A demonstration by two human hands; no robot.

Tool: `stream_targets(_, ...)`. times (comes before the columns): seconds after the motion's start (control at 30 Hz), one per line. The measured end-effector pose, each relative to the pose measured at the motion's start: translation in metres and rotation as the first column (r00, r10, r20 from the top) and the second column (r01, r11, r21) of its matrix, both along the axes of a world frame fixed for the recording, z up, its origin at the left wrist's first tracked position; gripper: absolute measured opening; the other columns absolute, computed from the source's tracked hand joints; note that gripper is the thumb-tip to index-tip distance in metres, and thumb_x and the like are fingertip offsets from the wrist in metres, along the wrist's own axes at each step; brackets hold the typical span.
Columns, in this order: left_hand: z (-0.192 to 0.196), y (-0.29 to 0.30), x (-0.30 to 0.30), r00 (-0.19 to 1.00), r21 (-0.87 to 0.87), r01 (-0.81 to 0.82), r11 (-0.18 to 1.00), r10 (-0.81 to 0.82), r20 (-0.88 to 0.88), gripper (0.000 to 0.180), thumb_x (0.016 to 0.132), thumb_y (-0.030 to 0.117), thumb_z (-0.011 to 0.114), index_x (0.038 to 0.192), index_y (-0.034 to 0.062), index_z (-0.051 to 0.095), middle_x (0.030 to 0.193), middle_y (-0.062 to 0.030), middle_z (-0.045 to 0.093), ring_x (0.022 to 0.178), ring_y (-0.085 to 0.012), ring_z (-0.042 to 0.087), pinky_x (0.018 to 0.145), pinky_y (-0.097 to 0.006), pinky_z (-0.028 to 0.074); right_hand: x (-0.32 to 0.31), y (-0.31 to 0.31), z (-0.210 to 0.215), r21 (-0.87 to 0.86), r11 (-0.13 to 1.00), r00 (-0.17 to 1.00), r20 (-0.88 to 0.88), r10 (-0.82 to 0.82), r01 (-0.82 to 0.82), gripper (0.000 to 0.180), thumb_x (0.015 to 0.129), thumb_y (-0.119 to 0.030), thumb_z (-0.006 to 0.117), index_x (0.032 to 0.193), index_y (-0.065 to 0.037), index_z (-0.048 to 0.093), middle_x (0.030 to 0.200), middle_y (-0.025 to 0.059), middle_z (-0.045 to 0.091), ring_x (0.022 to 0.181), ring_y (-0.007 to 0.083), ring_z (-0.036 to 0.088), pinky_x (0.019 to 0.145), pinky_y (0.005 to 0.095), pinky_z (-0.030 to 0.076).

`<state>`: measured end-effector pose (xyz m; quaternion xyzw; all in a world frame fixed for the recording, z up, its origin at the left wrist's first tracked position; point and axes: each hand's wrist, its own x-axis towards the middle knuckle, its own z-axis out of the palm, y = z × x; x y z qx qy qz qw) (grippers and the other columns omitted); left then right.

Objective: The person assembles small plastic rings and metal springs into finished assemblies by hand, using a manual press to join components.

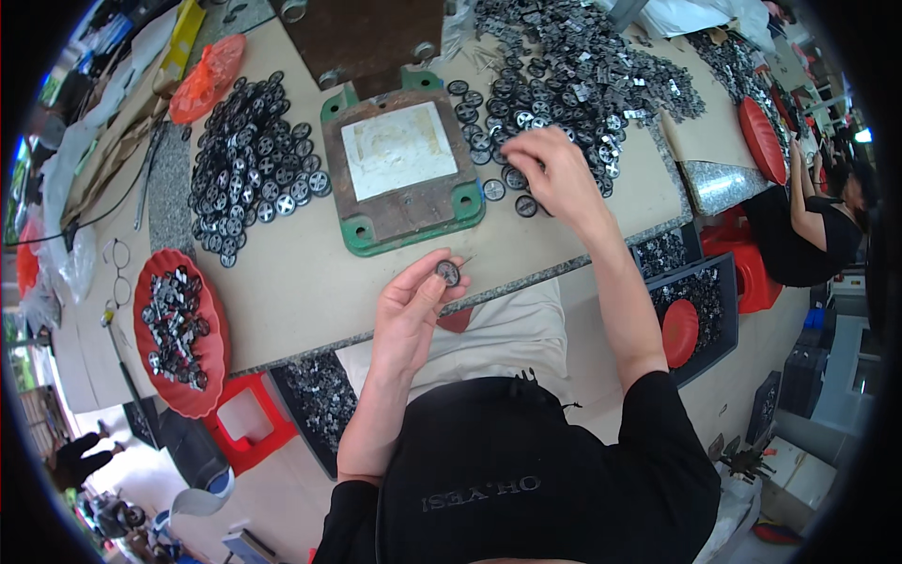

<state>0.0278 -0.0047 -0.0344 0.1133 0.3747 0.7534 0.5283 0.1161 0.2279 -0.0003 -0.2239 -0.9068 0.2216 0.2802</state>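
My left hand (411, 310) pinches a small round black wheel (448, 274) with spokes between thumb and fingers, just over the table's near edge. A thin pin-like piece (470, 258) sticks out beside the wheel. My right hand (562, 179) is at the near side of a heap of black wheels and small metal parts (573, 80). Its thumb and fingers are bent together; whatever is between them is too small to make out. Loose wheels (526, 206) lie just below that hand. Between the heaps stands a green-framed metal fixture (413, 246) with a white plate (399, 150).
Another heap of spoked wheels (254, 160) lies left of the fixture. A red scalloped tray (218, 352) of parts sits at the table's left edge. Below the table, a dark bin (719, 310) of parts stands to the right. Another person (813, 226) sits at far right.
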Motion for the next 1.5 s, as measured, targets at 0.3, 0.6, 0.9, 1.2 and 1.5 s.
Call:
stream_targets(0.3, -0.004, -0.002, -0.002, 0.999, 0.011, 0.046, 0.999, -0.046, -0.009, 0.031, 0.087, 0.008, 0.052, 0.116, -0.0023, 0.05, 0.108, -0.0147, 0.057, 0.091, -0.0213, 0.059, 0.08, -0.029, 0.049, -0.058, 0.133, 0.001, -0.072, 0.941, 0.939, 0.126, -0.319, 0.329, 0.016, 0.077, -0.017, 0.057, 0.084, -0.008, 0.067, 0.081, 0.0134, 0.062, 0.095, 0.0332, 0.054, 0.081, 0.0385, 0.044)
stream_targets(0.6, -0.002, -0.002, -0.004, 0.998, 0.004, 0.063, 0.998, -0.063, 0.003, 0.03, 0.087, 0.006, 0.051, 0.116, -0.002, 0.05, 0.108, -0.0149, 0.057, 0.092, -0.022, 0.059, 0.08, -0.029, 0.05, -0.099, 0.191, -0.026, 0.246, 0.969, 0.895, 0.44, -0.077, -0.037, 0.036, 0.071, -0.008, 0.054, 0.106, -0.013, 0.061, 0.104, 0.0146, 0.057, 0.101, 0.0308, 0.054, 0.087, 0.0373, 0.043)
stream_targets(0.9, -0.001, -0.002, -0.005, 0.998, 0.018, 0.05, 0.999, -0.051, 0.038, 0.03, 0.087, 0.007, 0.051, 0.116, -0.0019, 0.05, 0.108, -0.0156, 0.057, 0.091, -0.0217, 0.06, 0.08, -0.029, 0.05, -0.067, 0.192, -0.006, 0.308, 0.948, 0.968, 0.252, -0.004, -0.076, 0.02, 0.071, -0.018, 0.065, 0.083, -0.005, 0.056, 0.08, 0.0092, 0.06, 0.073, 0.0268, 0.056, 0.067, 0.0362, 0.046)
stream_targets(1.2, 0.017, 0.002, -0.009, 0.994, 0.005, -0.063, 0.998, 0.063, -0.089, 0.029, 0.087, 0.007, 0.053, 0.115, -0.0012, 0.052, 0.106, -0.0142, 0.059, 0.088, -0.02, 0.06, 0.076, -0.027, 0.049, -0.006, 0.04, 0.045, -0.819, 0.443, 0.927, -0.363, 0.093, -0.365, 0.024, 0.088, -0.016, 0.052, 0.106, -0.001, 0.048, 0.087, 0.0092, 0.06, 0.061, 0.0032, 0.049, 0.047, 0.015, 0.036)
stream_targets(1.5, 0.022, 0.009, -0.001, 0.975, -0.049, -0.091, 0.995, 0.078, -0.21, 0.03, 0.086, 0.005, 0.054, 0.115, -0.0011, 0.053, 0.105, -0.0132, 0.059, 0.087, -0.0194, 0.06, 0.077, -0.028, 0.048, 0.027, -0.045, 0.017, -0.918, 0.154, 0.926, -0.342, 0.159, -0.365, 0.022, 0.086, -0.011, 0.054, 0.106, 0.0, 0.054, 0.084, 0.0073, 0.061, 0.062, 0.0049, 0.051, 0.053, 0.0172, 0.04)
